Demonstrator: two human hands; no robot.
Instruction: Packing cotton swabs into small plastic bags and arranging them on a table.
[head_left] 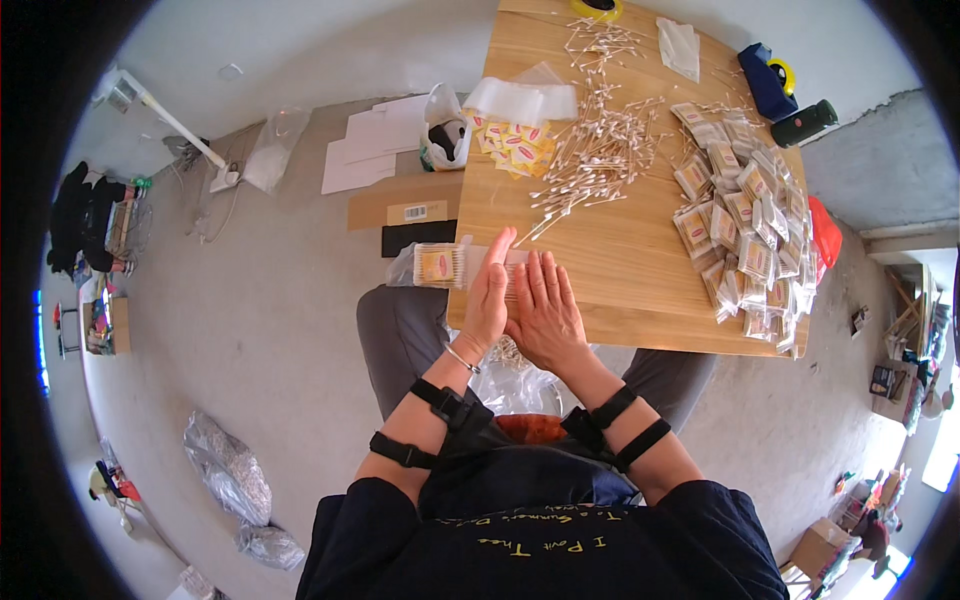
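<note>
My left hand [487, 300] stands on its edge at the table's near left, fingers stretched out together. Beside it my right hand [547, 312] lies palm down with straight fingers. The narrow gap between them shows something pale that I cannot make out. Left of my left hand, a clear packet of cotton swabs [440, 266] with a yellow label card lies at the table's edge. Beyond my fingers spreads a loose heap of cotton swabs [600, 150]. Yellow label cards [515, 148] lie left of the heap, partly under clear plastic bags [520, 101].
Filled swab packets [745, 215] are piled along the right of the wooden table [620, 290]. A blue tape dispenser [768, 82] and a dark cylinder [804, 124] stand at the far right. A white bag [445, 130] sits past the left edge; clear plastic lies between my legs.
</note>
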